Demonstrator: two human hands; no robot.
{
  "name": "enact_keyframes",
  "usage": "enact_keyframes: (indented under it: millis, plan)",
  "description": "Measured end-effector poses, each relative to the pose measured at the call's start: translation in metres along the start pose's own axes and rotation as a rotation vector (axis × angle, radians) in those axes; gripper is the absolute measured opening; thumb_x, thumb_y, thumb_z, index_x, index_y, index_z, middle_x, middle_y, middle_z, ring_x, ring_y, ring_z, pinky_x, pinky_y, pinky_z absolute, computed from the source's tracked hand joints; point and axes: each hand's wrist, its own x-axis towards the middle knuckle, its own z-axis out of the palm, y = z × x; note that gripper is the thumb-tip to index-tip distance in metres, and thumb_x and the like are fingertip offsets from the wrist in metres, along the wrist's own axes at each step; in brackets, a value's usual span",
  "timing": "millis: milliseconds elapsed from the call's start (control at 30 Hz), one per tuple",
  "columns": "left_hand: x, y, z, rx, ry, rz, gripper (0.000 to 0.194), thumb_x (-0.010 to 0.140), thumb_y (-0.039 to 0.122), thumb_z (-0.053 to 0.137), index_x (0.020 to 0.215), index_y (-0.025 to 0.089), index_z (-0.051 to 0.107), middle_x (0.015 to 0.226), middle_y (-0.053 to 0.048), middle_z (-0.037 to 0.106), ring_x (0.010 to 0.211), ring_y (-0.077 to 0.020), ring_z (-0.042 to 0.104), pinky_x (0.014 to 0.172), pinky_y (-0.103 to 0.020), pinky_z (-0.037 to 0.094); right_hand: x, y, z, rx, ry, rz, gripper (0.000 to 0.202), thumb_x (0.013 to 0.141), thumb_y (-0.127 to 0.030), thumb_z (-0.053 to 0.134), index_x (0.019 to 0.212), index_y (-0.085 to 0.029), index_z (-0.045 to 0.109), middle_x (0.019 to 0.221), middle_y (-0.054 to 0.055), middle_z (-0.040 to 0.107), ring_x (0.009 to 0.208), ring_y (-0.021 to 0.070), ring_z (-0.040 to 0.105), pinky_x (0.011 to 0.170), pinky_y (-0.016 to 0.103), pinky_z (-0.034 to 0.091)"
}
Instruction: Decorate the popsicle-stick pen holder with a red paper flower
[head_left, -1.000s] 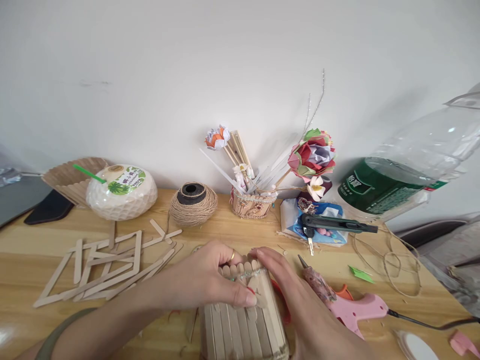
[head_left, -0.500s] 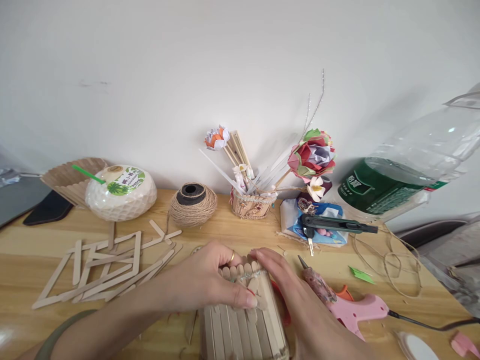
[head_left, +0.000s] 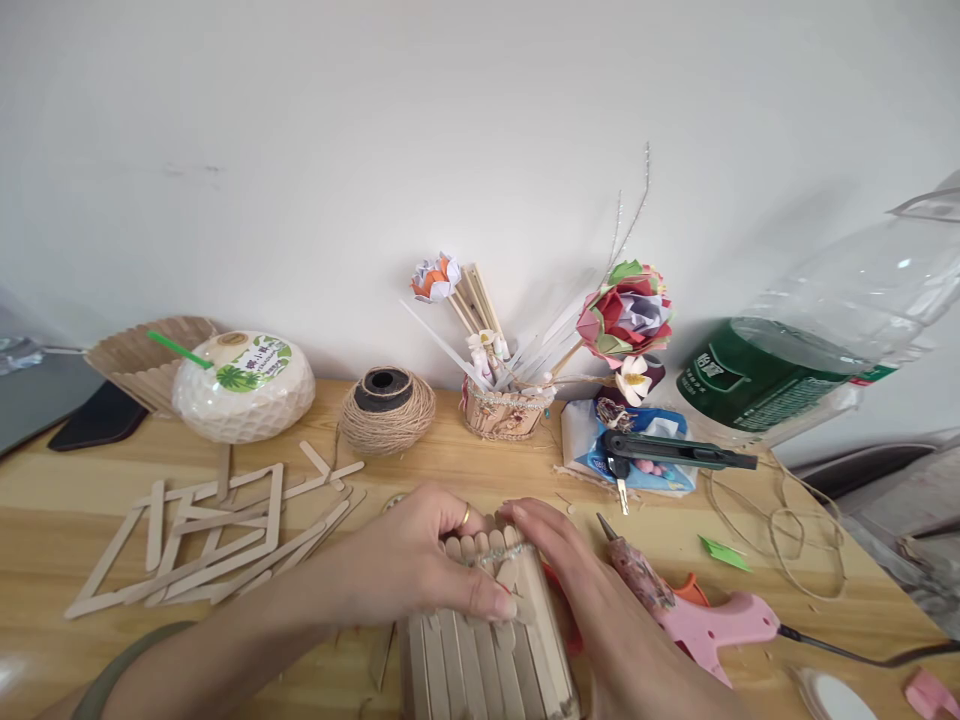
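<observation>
A box of wooden craft sticks (head_left: 484, 672) stands at the table's front edge, with a silvery trim near its rounded top. My left hand (head_left: 431, 560) grips its top edge, the thumb pressed on a small pale piece (head_left: 521, 606) on the front face and the fingers behind, mostly hidden. A bit of red shows beside that thumb. My right hand (head_left: 574, 575) wraps the box's right side with its fingertips over the top edge. Something red, partly covered, lies between the right palm and the box.
Loose craft sticks (head_left: 217, 530) spread on the left. Behind are a wrapped coconut (head_left: 244, 390), a twine spool (head_left: 386, 415) and a small pot (head_left: 506, 412) with paper flowers. To the right lie a pink glue gun (head_left: 724, 625), a utility knife (head_left: 682, 450), a key and a large bottle (head_left: 765, 370).
Both hands keep the same hold on the box, and the left thumb stays pressed on its front. The whole view has shifted very slightly.
</observation>
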Motion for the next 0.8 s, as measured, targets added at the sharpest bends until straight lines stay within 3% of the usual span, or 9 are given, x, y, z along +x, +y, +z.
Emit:
enact_keyframes:
  millis: [333,633,800]
  plan:
    - [0.0,0.0021,0.0027,-0.037,-0.01,0.01,0.03,0.065,0.035,0.073,0.054,0.015,0.053,0.049,0.008,0.039,0.049,-0.0072,0.026,0.048,-0.024,0.018,0.0007,-0.0024,-0.0009,0.003,0.012,0.004,0.106,0.061,-0.025,0.073,0.147,-0.023,0.012,0.146,0.017,0.031,0.132,0.0376,0.033,0.102,0.048,0.039]
    - [-0.0001,0.0017,0.0014,0.013,0.002,0.0,0.035,0.067,0.035,0.073,0.052,0.017,0.047,0.048,0.01,0.029,0.048,-0.007,0.021,0.046,-0.025,0.014,0.0027,-0.0024,-0.0013,-0.016,0.026,-0.02,0.103,0.061,-0.025,0.072,0.146,-0.019,0.015,0.143,0.019,0.034,0.13,0.0369,0.036,0.1,0.046,0.041]
    - [0.0003,-0.0002,0.0012,0.029,0.004,0.0,0.037,0.067,0.036,0.073,0.052,0.016,0.045,0.048,0.01,0.031,0.049,-0.0069,0.022,0.046,-0.025,0.013,0.0031,-0.0031,-0.0009,-0.02,0.04,-0.02,0.102,0.06,-0.026,0.072,0.146,-0.019,0.017,0.142,0.019,0.035,0.129,0.0369,0.037,0.1,0.046,0.041]
